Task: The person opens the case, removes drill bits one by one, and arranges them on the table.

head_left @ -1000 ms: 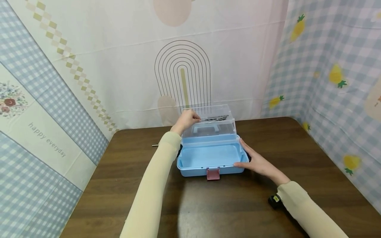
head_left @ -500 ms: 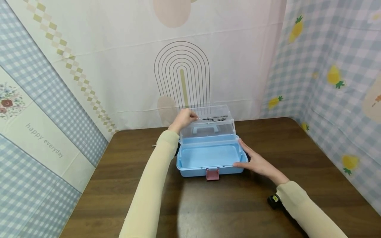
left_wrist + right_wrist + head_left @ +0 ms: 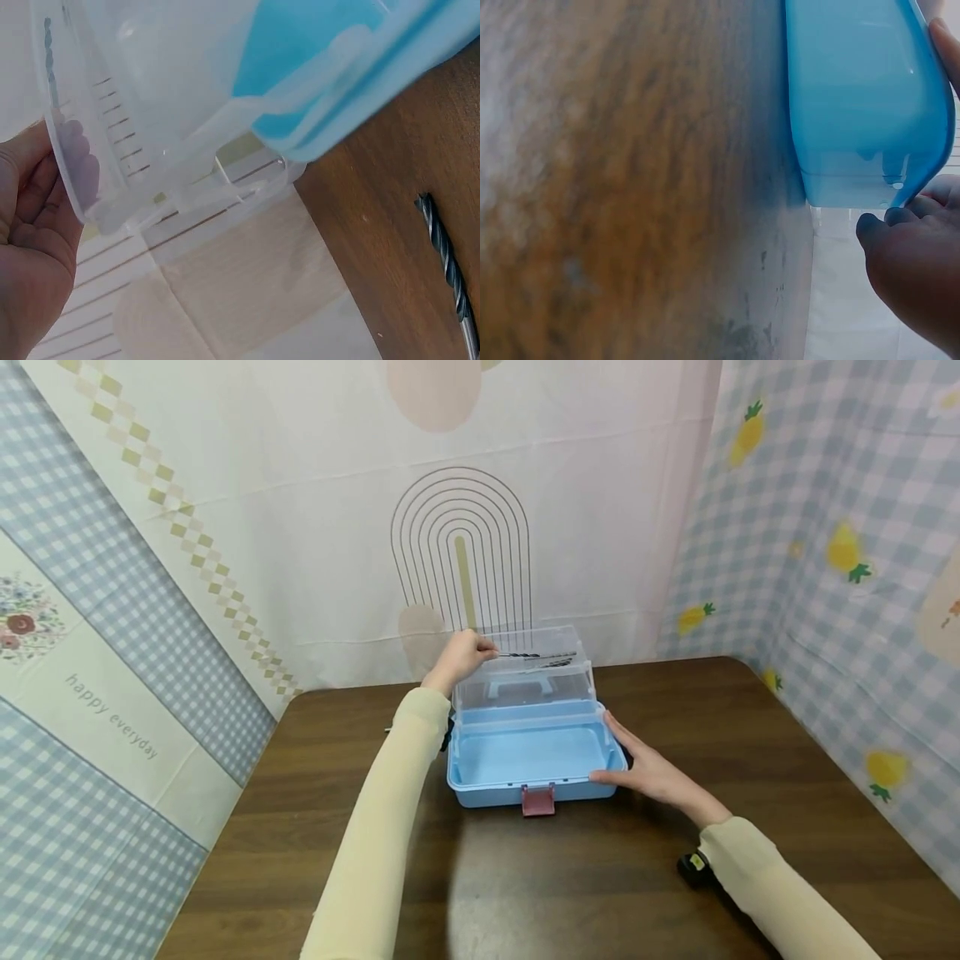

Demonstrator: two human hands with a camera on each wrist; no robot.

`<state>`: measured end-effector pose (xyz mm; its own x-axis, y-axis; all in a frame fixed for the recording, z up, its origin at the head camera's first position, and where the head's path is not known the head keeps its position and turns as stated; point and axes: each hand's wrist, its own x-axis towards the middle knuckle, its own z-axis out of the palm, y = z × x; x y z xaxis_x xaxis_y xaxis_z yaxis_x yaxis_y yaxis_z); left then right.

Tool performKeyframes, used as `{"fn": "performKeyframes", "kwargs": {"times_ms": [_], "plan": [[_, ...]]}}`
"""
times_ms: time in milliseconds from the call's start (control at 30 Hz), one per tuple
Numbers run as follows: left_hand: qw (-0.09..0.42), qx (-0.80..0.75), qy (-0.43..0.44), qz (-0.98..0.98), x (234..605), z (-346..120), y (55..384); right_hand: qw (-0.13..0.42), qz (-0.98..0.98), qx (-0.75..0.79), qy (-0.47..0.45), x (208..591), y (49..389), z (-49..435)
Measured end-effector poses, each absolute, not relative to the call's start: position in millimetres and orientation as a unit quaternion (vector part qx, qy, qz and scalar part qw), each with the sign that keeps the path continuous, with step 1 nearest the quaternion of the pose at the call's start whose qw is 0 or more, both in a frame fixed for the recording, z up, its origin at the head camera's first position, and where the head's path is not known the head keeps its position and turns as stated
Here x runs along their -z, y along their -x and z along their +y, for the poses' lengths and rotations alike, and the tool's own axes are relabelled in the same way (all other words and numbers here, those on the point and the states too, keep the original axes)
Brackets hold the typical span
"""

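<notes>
A person in cream sleeves worked at a blue storage box [image 3: 529, 758] set near the middle of a dark wooden desk [image 3: 750, 760], its clear lid [image 3: 525, 677] standing raised at the back. The left hand [image 3: 461, 662] gripped the lid's upper left edge, fingers curled over the rim, apparently to keep it propped upright. The right hand [image 3: 645, 768] lay flat and relaxed against the box's right side, fingers straight along the wall and thumb near the front corner, seemingly to steady the base so it would not slide. A pink latch [image 3: 537, 799] hung loose at the front, and the blue tray looked empty.

The left wrist camera showed what the head view hardly did: a twist drill bit [image 3: 448, 262] lying on the desk just beside the box's left end, apart from it, and the fingers [image 3: 75, 161] seen through the translucent lid wall. The right wrist camera showed the fingertips [image 3: 900, 217] meeting the box's lower corner [image 3: 870, 112]. Only the head view took in both hands together, a small dark object [image 3: 693, 867] by the right sleeve, and the patterned cloth backdrop [image 3: 225, 527].
</notes>
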<state>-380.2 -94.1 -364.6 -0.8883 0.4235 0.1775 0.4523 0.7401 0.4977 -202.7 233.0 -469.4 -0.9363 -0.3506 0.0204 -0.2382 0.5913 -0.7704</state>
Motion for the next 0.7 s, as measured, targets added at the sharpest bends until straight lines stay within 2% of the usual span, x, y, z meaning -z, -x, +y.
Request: {"fn": "performKeyframes", "kwargs": {"times_ms": [700], "plan": [[0.108, 0.329, 0.186, -0.919, 342.6, -173.5, 374.2, 0.074, 0.889, 0.423, 0.158, 469.1, 203.4, 232.4]]}}
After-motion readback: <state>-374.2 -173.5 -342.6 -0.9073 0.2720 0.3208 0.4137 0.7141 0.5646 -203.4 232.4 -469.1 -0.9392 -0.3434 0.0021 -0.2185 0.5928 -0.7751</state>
